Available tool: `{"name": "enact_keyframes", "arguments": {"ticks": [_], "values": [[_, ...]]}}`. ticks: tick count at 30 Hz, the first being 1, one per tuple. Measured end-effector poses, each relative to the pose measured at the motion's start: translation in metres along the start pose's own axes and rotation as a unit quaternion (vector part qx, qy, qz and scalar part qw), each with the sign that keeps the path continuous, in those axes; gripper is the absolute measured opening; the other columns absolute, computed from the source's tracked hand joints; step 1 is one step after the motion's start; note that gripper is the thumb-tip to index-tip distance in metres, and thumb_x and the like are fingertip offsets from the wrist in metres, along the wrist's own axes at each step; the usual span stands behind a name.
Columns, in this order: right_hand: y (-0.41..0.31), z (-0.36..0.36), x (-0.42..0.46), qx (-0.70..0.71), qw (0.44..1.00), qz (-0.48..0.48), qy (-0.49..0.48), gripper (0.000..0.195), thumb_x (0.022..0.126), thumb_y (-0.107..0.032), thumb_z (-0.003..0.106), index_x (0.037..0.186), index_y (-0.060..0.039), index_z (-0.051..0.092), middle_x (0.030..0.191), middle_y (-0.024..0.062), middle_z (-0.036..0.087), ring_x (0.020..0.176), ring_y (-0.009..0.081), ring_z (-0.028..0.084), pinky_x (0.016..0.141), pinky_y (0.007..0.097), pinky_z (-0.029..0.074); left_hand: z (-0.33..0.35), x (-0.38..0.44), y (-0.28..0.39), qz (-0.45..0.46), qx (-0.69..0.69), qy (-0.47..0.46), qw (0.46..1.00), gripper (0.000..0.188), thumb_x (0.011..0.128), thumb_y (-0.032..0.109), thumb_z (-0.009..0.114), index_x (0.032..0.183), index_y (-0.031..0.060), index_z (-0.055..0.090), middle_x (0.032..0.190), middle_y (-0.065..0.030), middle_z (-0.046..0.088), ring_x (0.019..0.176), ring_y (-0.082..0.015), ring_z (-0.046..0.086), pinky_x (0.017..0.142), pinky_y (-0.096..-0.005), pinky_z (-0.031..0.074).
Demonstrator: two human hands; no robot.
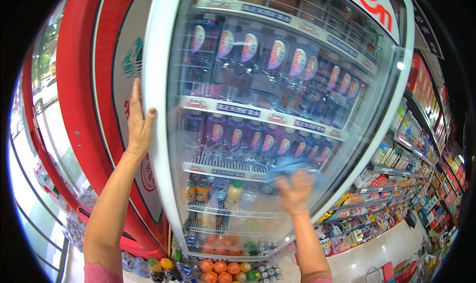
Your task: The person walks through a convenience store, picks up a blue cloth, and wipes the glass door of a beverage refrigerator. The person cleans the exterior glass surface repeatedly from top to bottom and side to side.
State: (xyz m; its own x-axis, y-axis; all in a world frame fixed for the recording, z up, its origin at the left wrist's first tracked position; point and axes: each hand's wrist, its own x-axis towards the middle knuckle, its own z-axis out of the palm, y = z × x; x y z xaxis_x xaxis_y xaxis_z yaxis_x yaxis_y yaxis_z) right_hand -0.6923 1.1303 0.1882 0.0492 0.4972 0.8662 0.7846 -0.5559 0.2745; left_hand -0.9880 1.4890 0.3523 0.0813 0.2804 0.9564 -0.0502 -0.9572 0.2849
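Observation:
My right hand [297, 190] presses a blue cloth [284, 167] against the glass door [277, 212] of an upright drinks refrigerator. Hand and cloth are blurred. At the door's left, my left hand [139, 130] lies flat along the white frame [159, 97], thumb spread from the fingers, with nothing in it. Behind the glass, clear water bottles [277, 54] with red-and-white labels line two shelves. Lower down are orange cans [202, 191] and a pale bottle with a green cap [233, 195].
A red refrigerator [80, 97] adjoins on the left, beside windows. Orange-filled bottles [219, 272] stand on the floor at the door's foot. Stocked store shelves [394, 171] run along the right above a tiled floor [366, 246]. A red stool [388, 271] is at lower right.

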Motion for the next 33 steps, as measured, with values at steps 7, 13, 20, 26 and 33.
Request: {"name": "enact_keyframes", "arguments": {"ticks": [7,13,20,26,33], "values": [[0.055,-0.070,0.168,0.005,0.867,0.381,0.322,0.049,0.098,-0.020,0.045,0.146,-0.0109,0.043,0.150,0.0237,0.037,0.139,0.0402,0.034,0.115,0.0466,0.024,0.000,-0.015,-0.026,-0.147,-0.189,-0.086,0.967,0.098,0.090,0.074,0.038,0.150,-0.0025,0.026,0.147,-0.0260,0.036,0.141,-0.0327,0.031,0.116,-0.0389,0.025],[-0.187,-0.057,0.251,0.063,0.968,0.114,0.216,0.049,0.094,-0.018,0.050,0.143,-0.0236,0.049,0.152,0.0163,0.038,0.141,0.0377,0.033,0.111,0.0555,0.027,0.001,-0.015,-0.026,-0.133,-0.227,-0.097,0.960,0.093,0.092,0.071,0.038,0.152,0.0005,0.023,0.151,-0.0237,0.033,0.143,-0.0330,0.028,0.117,-0.0389,0.023],[-0.197,-0.014,0.131,0.040,0.995,-0.052,0.075,0.052,0.088,-0.010,0.053,0.136,-0.0289,0.055,0.148,0.0132,0.045,0.139,0.0331,0.038,0.113,0.0514,0.024,-0.004,-0.008,-0.021,-0.103,-0.234,-0.115,0.960,0.085,0.095,0.066,0.032,0.153,0.0054,0.022,0.156,-0.0202,0.026,0.146,-0.0329,0.022,0.118,-0.0411,0.020],[-0.075,-0.054,0.181,0.012,0.902,0.316,0.292,0.047,0.097,-0.016,0.048,0.144,-0.0124,0.046,0.150,0.0191,0.040,0.140,0.0389,0.035,0.113,0.0490,0.026,0.000,-0.010,-0.023,-0.078,-0.246,-0.109,0.960,0.079,0.098,0.062,0.030,0.153,0.0054,0.022,0.158,-0.0188,0.022,0.147,-0.0321,0.021,0.119,-0.0404,0.018],[-0.262,-0.030,0.217,0.045,0.975,0.111,0.187,0.044,0.095,-0.018,0.050,0.138,-0.0255,0.054,0.149,0.0143,0.043,0.139,0.0363,0.037,0.111,0.0555,0.026,0.009,-0.007,-0.033,-0.021,-0.280,-0.069,0.957,0.076,0.101,0.058,0.026,0.152,0.0034,0.025,0.157,-0.0189,0.024,0.146,-0.0323,0.022,0.119,-0.0395,0.017]]}}
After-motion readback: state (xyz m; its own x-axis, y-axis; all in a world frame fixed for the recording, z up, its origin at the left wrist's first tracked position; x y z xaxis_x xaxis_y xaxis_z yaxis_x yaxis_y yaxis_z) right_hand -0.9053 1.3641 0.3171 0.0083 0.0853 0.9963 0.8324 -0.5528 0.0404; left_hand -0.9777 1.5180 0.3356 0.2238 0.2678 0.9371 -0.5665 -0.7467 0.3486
